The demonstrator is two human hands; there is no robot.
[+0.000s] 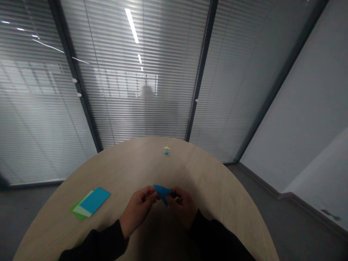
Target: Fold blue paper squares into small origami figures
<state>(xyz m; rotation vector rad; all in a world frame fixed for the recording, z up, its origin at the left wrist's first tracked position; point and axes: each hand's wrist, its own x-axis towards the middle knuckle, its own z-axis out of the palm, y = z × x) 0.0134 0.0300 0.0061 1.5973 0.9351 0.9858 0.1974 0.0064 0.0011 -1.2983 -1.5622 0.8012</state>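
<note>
Both my hands meet over the near part of a round wooden table (217, 188) and pinch one folded piece of blue paper (162, 192). My left hand (140, 208) grips its left side with curled fingers. My right hand (182, 206) grips its right side, thumb and fingers pressed together. The paper forms a pointed, triangular shape with its tip pointing down between the hands. Dark sleeves cover both wrists.
A small stack of flat paper sheets (91, 203), blue on top of pale and green ones, lies on the table to the left. Two small folded paper figures, one yellow (166, 148) and one blue (166, 153), stand near the far edge. Glass walls with blinds stand behind the table.
</note>
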